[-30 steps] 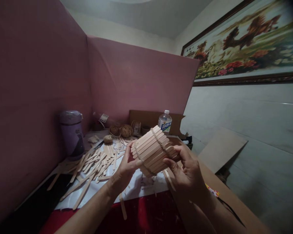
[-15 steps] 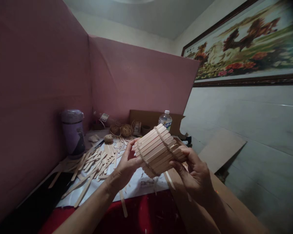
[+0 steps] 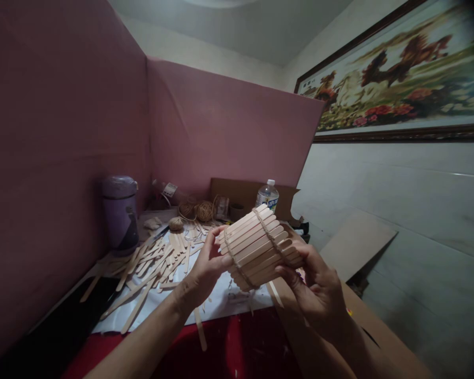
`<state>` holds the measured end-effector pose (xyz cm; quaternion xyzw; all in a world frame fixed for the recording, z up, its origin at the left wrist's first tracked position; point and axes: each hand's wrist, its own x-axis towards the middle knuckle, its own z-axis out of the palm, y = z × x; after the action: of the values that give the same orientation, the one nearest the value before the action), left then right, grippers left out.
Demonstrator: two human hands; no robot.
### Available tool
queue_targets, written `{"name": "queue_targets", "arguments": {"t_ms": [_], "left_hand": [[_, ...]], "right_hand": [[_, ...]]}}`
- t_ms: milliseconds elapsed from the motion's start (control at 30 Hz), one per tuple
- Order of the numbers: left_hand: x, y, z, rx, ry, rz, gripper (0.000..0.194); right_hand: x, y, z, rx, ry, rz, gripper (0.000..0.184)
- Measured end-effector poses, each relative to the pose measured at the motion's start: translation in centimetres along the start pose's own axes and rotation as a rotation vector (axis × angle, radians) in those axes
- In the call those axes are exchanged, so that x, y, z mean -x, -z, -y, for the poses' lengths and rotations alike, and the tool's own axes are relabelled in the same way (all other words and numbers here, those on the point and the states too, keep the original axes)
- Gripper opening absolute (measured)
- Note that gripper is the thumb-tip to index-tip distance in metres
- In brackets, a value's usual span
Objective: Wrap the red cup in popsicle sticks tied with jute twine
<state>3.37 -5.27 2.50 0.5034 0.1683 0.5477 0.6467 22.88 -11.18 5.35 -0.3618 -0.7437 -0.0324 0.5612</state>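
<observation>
Between my hands, above the table, is a tilted holder made of popsicle sticks [image 3: 256,245] set side by side. Two bands of twine run around it, one near each end. My left hand [image 3: 209,260] is closed on its left end, thumb on the near side. At the opposite end, my right hand [image 3: 318,279] pinches the lower right edge between thumb and fingers. The holder's far side and inside are hidden. Loose popsicle sticks [image 3: 158,268] lie in a heap on the white sheet [image 3: 217,305] to the left.
A purple tumbler [image 3: 119,216] stands at the left by the pink partition [image 3: 229,121]. Twine balls [image 3: 204,211] and a clear bottle [image 3: 267,195] are at the back. Cardboard [image 3: 373,331] lies at right; one stick [image 3: 200,329] overhangs the red surface.
Both hands keep their hold on the popsicle-stick holder, which has shifted very slightly. The whole view has moved a little.
</observation>
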Motion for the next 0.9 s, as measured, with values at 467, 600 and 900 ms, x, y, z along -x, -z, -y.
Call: {"name": "queue_targets", "arguments": {"t_ms": [467, 600, 900], "left_hand": [[-0.06, 0.08, 0.17, -0.004, -0.014, -0.006, 0.069], [0.06, -0.31, 0.03, 0.003, 0.011, -0.029, 0.069], [0.07, -0.55, -0.05, 0.098, 0.025, 0.101, 0.082]], "right_hand": [[0.76, -0.16, -0.12, 0.016, -0.004, -0.013, 0.018], [0.55, -0.11, 0.25, 0.061, -0.032, -0.007, 0.015], [-0.02, -0.62, 0.39, 0.082, -0.174, -0.042, 0.011]]}}
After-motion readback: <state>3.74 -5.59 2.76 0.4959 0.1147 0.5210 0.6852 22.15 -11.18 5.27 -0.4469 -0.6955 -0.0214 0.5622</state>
